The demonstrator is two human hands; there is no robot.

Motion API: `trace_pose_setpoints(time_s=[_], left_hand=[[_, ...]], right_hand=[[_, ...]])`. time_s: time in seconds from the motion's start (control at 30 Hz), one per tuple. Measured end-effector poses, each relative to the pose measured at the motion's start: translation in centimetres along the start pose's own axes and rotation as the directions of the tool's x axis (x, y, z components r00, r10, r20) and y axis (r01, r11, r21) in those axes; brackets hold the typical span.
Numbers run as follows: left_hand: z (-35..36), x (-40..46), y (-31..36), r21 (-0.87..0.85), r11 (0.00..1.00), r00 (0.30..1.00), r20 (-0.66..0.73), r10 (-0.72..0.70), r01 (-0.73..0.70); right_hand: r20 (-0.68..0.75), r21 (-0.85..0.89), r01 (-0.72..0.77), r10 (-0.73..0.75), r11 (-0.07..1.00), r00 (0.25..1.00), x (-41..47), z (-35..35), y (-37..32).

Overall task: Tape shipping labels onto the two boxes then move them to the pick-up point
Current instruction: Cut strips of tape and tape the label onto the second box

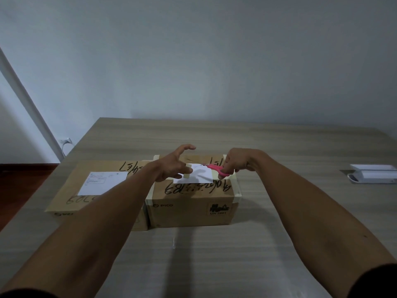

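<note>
Two brown cardboard boxes stand side by side on the wooden table. The left box (64, 196) carries a white shipping label (101, 182) on its top. The right box (193, 209) has a white label (200, 176) lying on its lid, with a strip of beige tape (188, 172) over the label's left edge. My left hand (171, 166) hovers over that tape strip, fingers spread, and a fingertip seems to touch it. My right hand (238, 163) grips pink-handled scissors (218, 169), whose blades point left over the label.
A white device (373, 174) lies at the table's right edge. The table (279, 151) reaches back to a pale wall. At the left a white pole (28, 104) leans, with a wall socket (65, 141) and dark wood floor below.
</note>
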State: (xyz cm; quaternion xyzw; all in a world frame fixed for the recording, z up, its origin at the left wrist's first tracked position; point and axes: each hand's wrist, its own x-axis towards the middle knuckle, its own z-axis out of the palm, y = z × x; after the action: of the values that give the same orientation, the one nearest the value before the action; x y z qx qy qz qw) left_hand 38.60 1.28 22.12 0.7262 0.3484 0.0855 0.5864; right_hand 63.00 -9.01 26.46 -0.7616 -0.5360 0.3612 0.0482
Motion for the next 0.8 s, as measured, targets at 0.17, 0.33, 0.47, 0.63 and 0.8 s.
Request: trace_pose_setpoints(time_s=[0.17, 0.33, 0.47, 0.63, 0.8], left_hand=[[-0.3, -0.2, -0.4, 0.117, 0.993, 0.996, -0.076, 0.038, -0.029], [-1.0, -0.8, -1.8, 0.475, 0.877, 0.967, -0.247, 0.062, 0.065], [-1.5, -1.3, -3.5, 0.654, 0.733, 0.946, -0.321, 0.045, 0.186], [-1.6, -1.6, -5.2, 0.695, 0.671, 0.936, -0.351, 0.001, 0.260], [-1.2, -1.5, -6.0, 0.657, 0.707, 0.928, -0.373, 0.003, 0.262]], right_hand=[[-0.056, -0.064, -0.064, 0.061, 0.996, 0.997, 0.7, 1.1, -0.2], [-0.268, 0.090, -0.220, 0.237, 0.971, 0.934, 1.3, 3.4, 0.7], [-0.303, 0.331, -0.283, 0.385, 0.900, 0.872, 1.9, 5.7, 2.2], [-0.154, 0.536, -0.352, 0.499, 0.767, 0.853, 2.4, 7.1, 3.4], [-0.057, 0.509, -0.418, 0.514, 0.753, 0.856, 2.8, 6.8, 3.0]])
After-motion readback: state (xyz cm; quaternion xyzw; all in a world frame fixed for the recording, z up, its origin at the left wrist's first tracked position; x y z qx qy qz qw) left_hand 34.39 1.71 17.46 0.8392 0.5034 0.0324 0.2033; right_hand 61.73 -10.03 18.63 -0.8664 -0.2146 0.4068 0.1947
